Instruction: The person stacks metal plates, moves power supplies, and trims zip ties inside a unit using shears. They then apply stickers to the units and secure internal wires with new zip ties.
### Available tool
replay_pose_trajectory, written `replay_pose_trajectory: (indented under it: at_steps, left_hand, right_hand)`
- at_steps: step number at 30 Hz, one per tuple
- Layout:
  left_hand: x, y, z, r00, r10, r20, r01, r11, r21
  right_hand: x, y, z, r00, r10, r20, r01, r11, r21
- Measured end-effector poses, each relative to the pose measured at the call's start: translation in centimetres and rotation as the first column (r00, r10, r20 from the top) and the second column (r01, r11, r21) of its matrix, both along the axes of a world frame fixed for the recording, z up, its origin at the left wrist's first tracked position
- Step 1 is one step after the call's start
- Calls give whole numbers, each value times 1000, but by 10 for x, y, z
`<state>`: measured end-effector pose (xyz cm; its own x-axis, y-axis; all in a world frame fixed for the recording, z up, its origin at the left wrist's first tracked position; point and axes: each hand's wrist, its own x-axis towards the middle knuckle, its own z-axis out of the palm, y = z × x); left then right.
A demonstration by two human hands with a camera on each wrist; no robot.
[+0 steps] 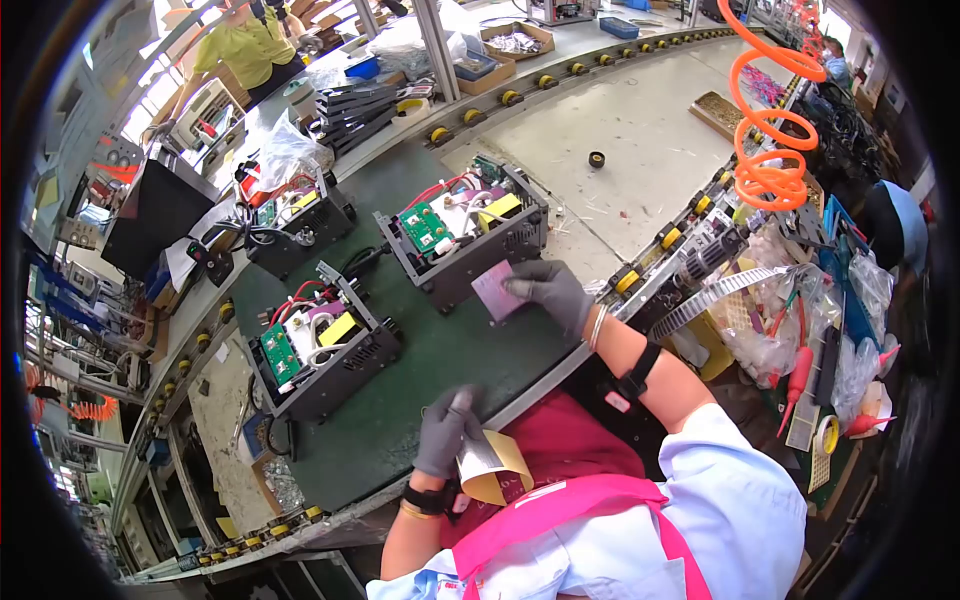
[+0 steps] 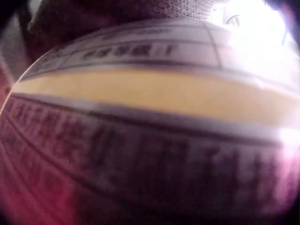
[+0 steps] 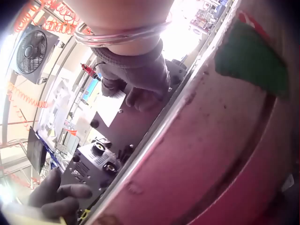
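Observation:
In the head view my gloved right hand (image 1: 555, 293) pinches a small pinkish label (image 1: 496, 291) beside the front of an open-topped dark metal case (image 1: 478, 262) with a green circuit board inside. The label looks white in the right wrist view, hanging from the fingers of the right hand (image 3: 138, 77). My gloved left hand (image 1: 445, 435), close to my body, holds a curled sheet of labels (image 1: 497, 467) with yellow backing. Printed characters on that label sheet (image 2: 140, 154) fill the left wrist view, blurred.
Two similar open cases stand nearby, one at the left (image 1: 325, 350) and one behind (image 1: 300, 225). All sit on a dark green mat (image 1: 420, 390) inside a roller conveyor. An orange coiled hose (image 1: 770, 140) hangs at the right. Tools and plastic bags (image 1: 775, 310) crowd the right side.

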<state>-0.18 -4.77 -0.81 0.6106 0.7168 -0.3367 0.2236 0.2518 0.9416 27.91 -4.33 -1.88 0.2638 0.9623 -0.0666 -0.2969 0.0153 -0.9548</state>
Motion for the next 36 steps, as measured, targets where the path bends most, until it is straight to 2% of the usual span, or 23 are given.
replay_pose_trajectory:
  at_steps: [2,7,10,23,27,36]
  left_hand:
    - [3,-6,1,999,41,-6,-42,999,-20]
    - [4,-7,-4,1000,25,-7,-25,1000,-6]
    - [4,-7,-3,1000,8,-28,-8,1000,-12]
    - [6,-7,-8,1000,10,-29,-8,997,77]
    - [9,-9,3,1000,14,-23,-14,1000,20]
    - [11,-9,4,999,20,-38,-19,999,31]
  right_hand:
    - [7,15,-5,998,-43,49,44,999,-13]
    - [15,31,-20,988,-102,113,105,994,-26]
    - [13,30,-15,964,-142,224,157,986,-51]
    - [12,32,-22,972,-163,172,175,983,-58]
    - [11,31,-18,965,-174,194,194,977,-87]
    - [1,35,-11,957,-244,157,260,962,-88]
